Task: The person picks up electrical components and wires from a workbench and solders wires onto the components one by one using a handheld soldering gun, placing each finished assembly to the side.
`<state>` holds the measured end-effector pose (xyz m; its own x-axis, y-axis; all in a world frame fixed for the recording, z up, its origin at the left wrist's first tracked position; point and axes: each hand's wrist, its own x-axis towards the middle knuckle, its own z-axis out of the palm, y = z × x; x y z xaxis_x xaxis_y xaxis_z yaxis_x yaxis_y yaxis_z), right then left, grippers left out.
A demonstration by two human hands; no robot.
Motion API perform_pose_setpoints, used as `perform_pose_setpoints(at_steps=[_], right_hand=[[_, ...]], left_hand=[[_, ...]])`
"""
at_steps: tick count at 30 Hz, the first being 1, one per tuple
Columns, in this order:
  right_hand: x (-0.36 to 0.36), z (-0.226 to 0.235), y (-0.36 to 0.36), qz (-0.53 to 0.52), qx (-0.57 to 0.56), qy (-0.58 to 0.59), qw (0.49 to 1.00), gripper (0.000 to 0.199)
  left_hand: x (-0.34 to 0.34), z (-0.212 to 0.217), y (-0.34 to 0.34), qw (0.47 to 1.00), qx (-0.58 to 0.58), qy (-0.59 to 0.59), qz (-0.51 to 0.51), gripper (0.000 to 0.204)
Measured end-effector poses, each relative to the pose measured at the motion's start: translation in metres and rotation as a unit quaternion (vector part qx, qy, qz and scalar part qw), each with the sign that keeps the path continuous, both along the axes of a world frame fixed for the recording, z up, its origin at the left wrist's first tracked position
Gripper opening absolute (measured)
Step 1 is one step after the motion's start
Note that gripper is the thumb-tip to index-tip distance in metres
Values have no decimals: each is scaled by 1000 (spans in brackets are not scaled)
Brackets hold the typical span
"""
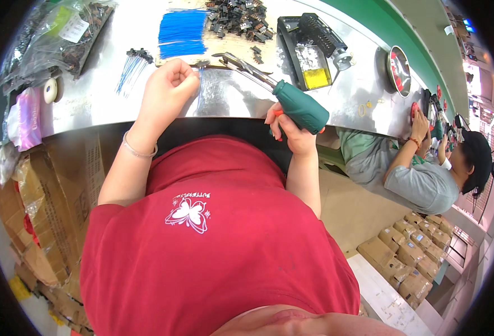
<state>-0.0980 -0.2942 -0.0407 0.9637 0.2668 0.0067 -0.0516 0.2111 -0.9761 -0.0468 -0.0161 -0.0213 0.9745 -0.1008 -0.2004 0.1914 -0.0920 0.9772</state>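
My left hand point(171, 92) is closed in a pinch at the near edge of the light work board point(219, 50). By its fingertips is a small black part point(202, 64), with a blue wire point(200, 84) hanging below it. My right hand point(293, 131) grips a green soldering gun point(300, 106), its metal tip pointing left toward the small part. Cut blue wires point(182, 33) lie in a flat bundle on the board. Beside them is a heap of small black switch-like parts point(238, 19). Several similar parts with wires attached point(132, 70) rest left of the board.
A soldering stand point(291, 50) with a yellow sponge point(316, 78) stands to the right, then a metal bowl point(398, 70). A plastic bag of parts point(70, 39) and a purple packet point(25, 119) sit at left. A co-worker point(426, 179) sits at right. Cardboard boxes point(412, 252) are stacked behind.
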Motion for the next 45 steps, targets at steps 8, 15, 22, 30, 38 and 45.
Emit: perform_pose_setpoints(at_steps=[8, 15, 22, 30, 38, 45], right_hand=[[1, 0, 1, -16, 27, -1, 1000, 25], [0, 1, 2, -60, 141, -42, 987, 21], [-18, 20, -21, -117, 7, -119, 986, 29], [-36, 39, -47, -185, 18, -184, 965, 31], [-60, 44, -70, -192, 40, -189, 962, 28], [-69, 42, -79, -221, 63, -177, 957, 12]], left_hand=[[-2, 35, 68, 905, 356, -226, 54, 7], [12, 27, 87, 834, 470, -284, 55, 9], [10, 47, 46, 863, 398, -308, 46, 7], [-7, 40, -43, 883, 242, -377, -138, 8], [-24, 25, -91, 886, 206, -352, -221, 10], [-45, 38, -155, 827, 102, -372, -409, 34]])
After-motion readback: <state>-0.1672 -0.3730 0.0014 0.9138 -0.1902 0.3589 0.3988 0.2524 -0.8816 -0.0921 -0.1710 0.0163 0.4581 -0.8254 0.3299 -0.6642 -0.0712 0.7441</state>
